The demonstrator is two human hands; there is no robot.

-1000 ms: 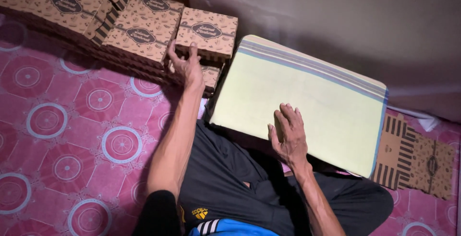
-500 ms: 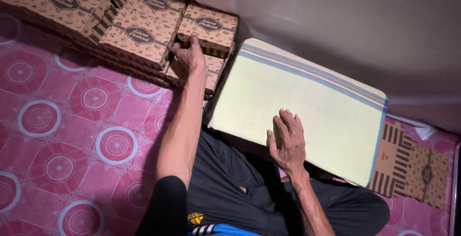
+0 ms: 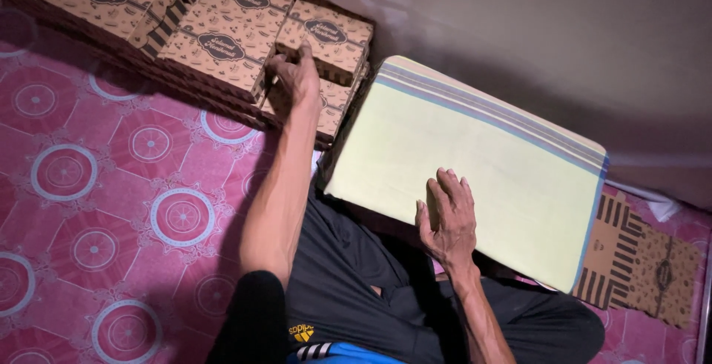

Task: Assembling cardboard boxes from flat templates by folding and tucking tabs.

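A pink floor mat (image 3: 111,208) with round patterns lies under a plain wall. The left hand (image 3: 295,75) reaches out, its grip curled onto the edge of a small brown box (image 3: 330,38) on top of the box stack (image 3: 215,38). Just right of that stack lies a pale yellow folded cloth (image 3: 482,156). The right hand (image 3: 447,216) rests flat on the cloth, fingers spread. A flat brown carton (image 3: 653,267) pokes out beyond the cloth.

Single head cam, looks steeply down & slightly fwd from above the person's lap, close range; takes in both forearms, pink patterned floor (image 3: 111,208), grey wall (image 3: 534,45) at top
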